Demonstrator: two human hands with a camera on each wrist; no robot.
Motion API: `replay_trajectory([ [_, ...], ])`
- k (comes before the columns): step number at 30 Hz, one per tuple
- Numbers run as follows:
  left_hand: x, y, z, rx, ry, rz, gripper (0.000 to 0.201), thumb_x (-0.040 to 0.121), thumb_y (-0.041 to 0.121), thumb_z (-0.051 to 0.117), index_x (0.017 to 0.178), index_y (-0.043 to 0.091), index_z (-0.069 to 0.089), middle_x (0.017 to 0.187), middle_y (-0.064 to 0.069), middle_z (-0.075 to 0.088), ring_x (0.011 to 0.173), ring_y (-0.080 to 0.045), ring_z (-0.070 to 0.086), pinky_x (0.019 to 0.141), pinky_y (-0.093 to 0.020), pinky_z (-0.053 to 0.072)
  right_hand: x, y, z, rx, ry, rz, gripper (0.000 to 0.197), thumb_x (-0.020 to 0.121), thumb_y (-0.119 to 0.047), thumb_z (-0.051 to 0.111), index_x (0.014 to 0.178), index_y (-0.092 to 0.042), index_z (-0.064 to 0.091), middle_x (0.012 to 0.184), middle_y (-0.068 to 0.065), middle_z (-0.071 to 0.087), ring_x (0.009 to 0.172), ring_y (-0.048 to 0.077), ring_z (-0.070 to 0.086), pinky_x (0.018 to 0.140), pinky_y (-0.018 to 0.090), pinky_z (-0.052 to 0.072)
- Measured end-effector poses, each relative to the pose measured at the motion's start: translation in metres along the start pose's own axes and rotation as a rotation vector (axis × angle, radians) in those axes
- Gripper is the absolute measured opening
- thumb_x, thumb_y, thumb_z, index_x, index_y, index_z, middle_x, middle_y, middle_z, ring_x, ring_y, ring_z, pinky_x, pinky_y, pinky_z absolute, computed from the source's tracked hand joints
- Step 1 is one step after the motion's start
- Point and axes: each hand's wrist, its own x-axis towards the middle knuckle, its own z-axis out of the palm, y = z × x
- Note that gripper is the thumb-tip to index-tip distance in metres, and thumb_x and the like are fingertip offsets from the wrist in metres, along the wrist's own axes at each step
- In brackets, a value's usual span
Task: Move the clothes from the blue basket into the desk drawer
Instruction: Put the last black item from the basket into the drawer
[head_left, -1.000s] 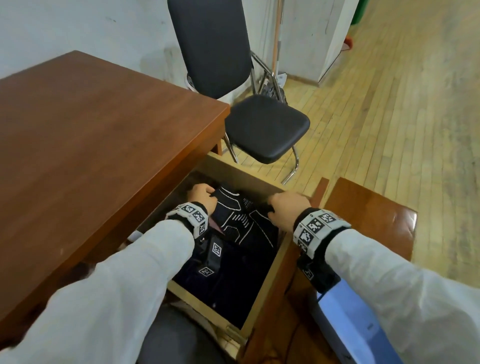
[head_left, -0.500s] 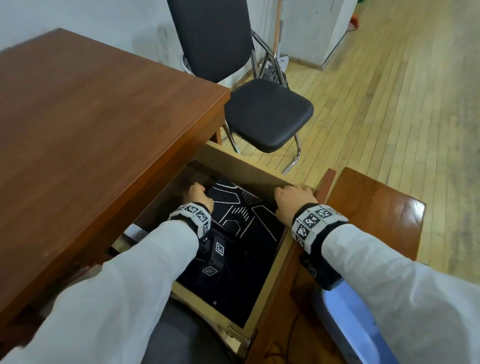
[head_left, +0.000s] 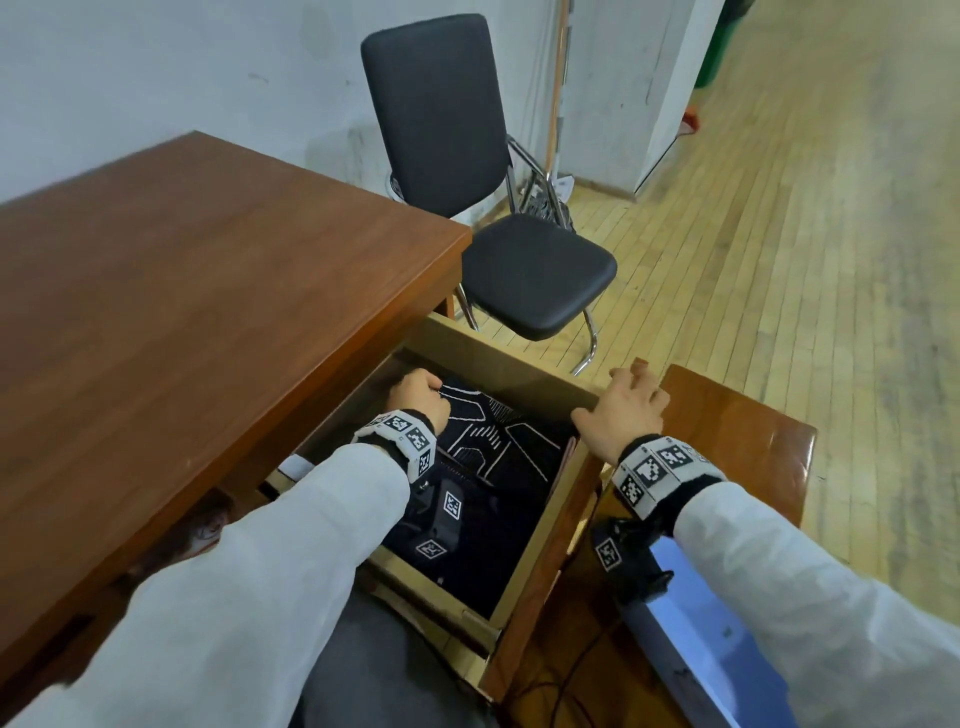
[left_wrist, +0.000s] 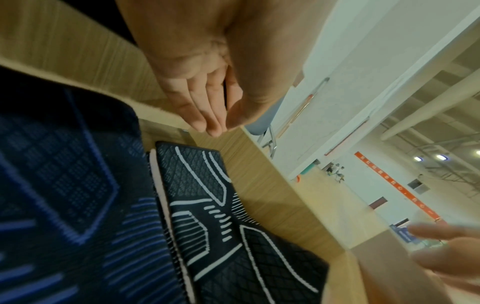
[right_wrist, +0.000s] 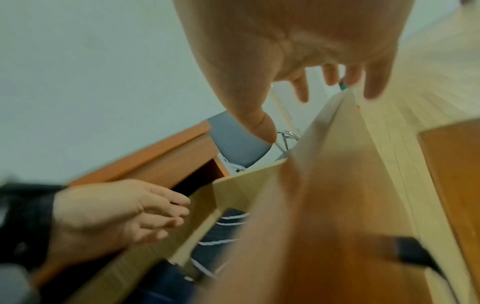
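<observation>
The desk drawer (head_left: 498, 358) stands pulled out, holding folded dark clothes. A black garment with white line pattern (head_left: 498, 441) (left_wrist: 221, 216) lies on top, beside a navy one with blue pattern (left_wrist: 64, 205). My left hand (head_left: 415, 395) (left_wrist: 221, 123) is inside the drawer at its far left corner, fingers together and fairly straight, holding nothing. My right hand (head_left: 628, 410) (right_wrist: 306, 102) hovers over the drawer's right wall with fingers spread and empty. The blue basket (head_left: 691, 623) sits low at the right, under my right forearm; its contents are hidden.
The brown desk top (head_left: 208, 291) overhangs the drawer on the left. A black chair (head_left: 535, 275) stands just beyond the drawer. A glossy brown low surface (head_left: 737, 441) is right of the drawer. Wood floor stretches away to the right.
My right hand has lifted off the clothes and out of the drawer, up and to the right, with its fingers spreading. My left hand stays at the far corner of the drawer.
</observation>
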Motion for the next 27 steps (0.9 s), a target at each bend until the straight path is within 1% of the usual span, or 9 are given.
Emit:
replay_trajectory([
  [4, -0.021, 0.013, -0.020, -0.024, 0.040, 0.063, 0.030, 0.092, 0.008, 0.049, 0.117, 0.016, 0.062, 0.121, -0.009, 0.065, 0.109, -0.028, 0.061, 0.090, -0.034, 0.050, -0.013, -0.010, -0.005, 0.259, -0.176, 0.219, 0.092, 0.083, -0.033, 0.065, 0.150, -0.005, 0.009, 0.152, 0.022, 0.018, 0.135, 0.041, 0.033, 0.107, 0.046, 0.040],
  [9, -0.047, 0.012, -0.053, -0.076, 0.097, 0.103, 0.026, 0.090, 0.010, 0.049, 0.109, 0.019, 0.065, 0.117, -0.004, 0.065, 0.108, -0.027, 0.061, 0.089, -0.031, 0.050, -0.030, -0.034, -0.007, 0.294, -0.196, 0.290, 0.099, 0.085, -0.042, 0.061, 0.151, -0.002, 0.000, 0.154, 0.024, 0.018, 0.141, 0.040, 0.025, 0.113, 0.045, 0.030],
  [14, -0.061, -0.005, -0.073, -0.094, 0.074, 0.095, 0.017, 0.086, 0.012, 0.055, 0.093, 0.026, 0.061, 0.104, -0.001, 0.070, 0.097, -0.022, 0.066, 0.084, -0.031, 0.055, -0.035, -0.057, 0.000, 0.336, -0.178, 0.287, 0.093, 0.086, -0.044, 0.056, 0.151, -0.003, 0.004, 0.153, 0.024, 0.020, 0.140, 0.041, 0.027, 0.113, 0.046, 0.030],
  [19, -0.065, -0.024, -0.081, -0.088, 0.099, 0.058, 0.019, 0.086, 0.012, 0.056, 0.100, 0.022, 0.065, 0.101, 0.000, 0.071, 0.094, -0.020, 0.066, 0.083, -0.029, 0.054, -0.035, -0.082, 0.007, 0.462, -0.174, 0.225, 0.085, 0.085, -0.042, 0.056, 0.150, -0.006, 0.015, 0.149, 0.020, 0.032, 0.133, 0.040, 0.039, 0.108, 0.044, 0.037],
  [21, -0.065, -0.027, -0.082, -0.094, 0.099, 0.043, 0.018, 0.086, 0.014, 0.058, 0.101, 0.022, 0.065, 0.100, 0.001, 0.071, 0.093, -0.019, 0.066, 0.081, -0.028, 0.054, -0.035, -0.093, 0.015, 0.558, -0.169, 0.190, 0.088, 0.077, -0.039, 0.060, 0.148, -0.013, 0.016, 0.142, 0.019, 0.041, 0.126, 0.040, 0.046, 0.105, 0.046, 0.040],
  [23, -0.064, -0.028, -0.084, -0.111, 0.096, 0.041, 0.015, 0.087, 0.017, 0.060, 0.101, 0.020, 0.065, 0.097, 0.001, 0.071, 0.086, -0.017, 0.067, 0.076, -0.027, 0.054, -0.035, -0.105, 0.024, 0.680, -0.151, 0.119, 0.091, 0.078, -0.031, 0.061, 0.150, -0.020, 0.008, 0.119, 0.019, 0.052, 0.106, 0.036, 0.055, 0.096, 0.042, 0.047],
  [24, -0.065, -0.029, -0.083, -0.132, 0.088, 0.045, 0.012, 0.088, 0.018, 0.060, 0.099, 0.019, 0.066, 0.093, 0.001, 0.072, 0.077, -0.015, 0.068, 0.070, -0.025, 0.054, -0.034, -0.111, 0.029, 0.734, -0.155, 0.092, 0.091, 0.081, -0.027, 0.061, 0.152, -0.024, 0.004, 0.108, 0.016, 0.053, 0.098, 0.033, 0.056, 0.090, 0.039, 0.049],
  [25, -0.065, -0.029, -0.083, -0.162, 0.069, 0.048, 0.010, 0.090, 0.018, 0.059, 0.097, 0.017, 0.066, 0.088, 0.000, 0.072, 0.066, -0.013, 0.067, 0.061, -0.022, 0.053, -0.034, -0.120, 0.032, 0.784, -0.180, 0.081, 0.088, 0.084, -0.027, 0.061, 0.152, -0.023, 0.005, 0.110, 0.016, 0.052, 0.100, 0.033, 0.056, 0.091, 0.040, 0.049],
  [27, -0.066, -0.028, -0.081, -0.204, -0.020, 0.029, 0.013, 0.094, 0.019, 0.053, 0.093, 0.014, 0.065, 0.081, -0.002, 0.073, 0.054, -0.013, 0.066, 0.049, -0.021, 0.050, -0.033, -0.139, 0.044, 0.841, -0.299, 0.088, 0.080, 0.088, -0.038, 0.056, 0.152, -0.014, 0.015, 0.139, 0.019, 0.046, 0.122, 0.037, 0.050, 0.103, 0.045, 0.044],
])
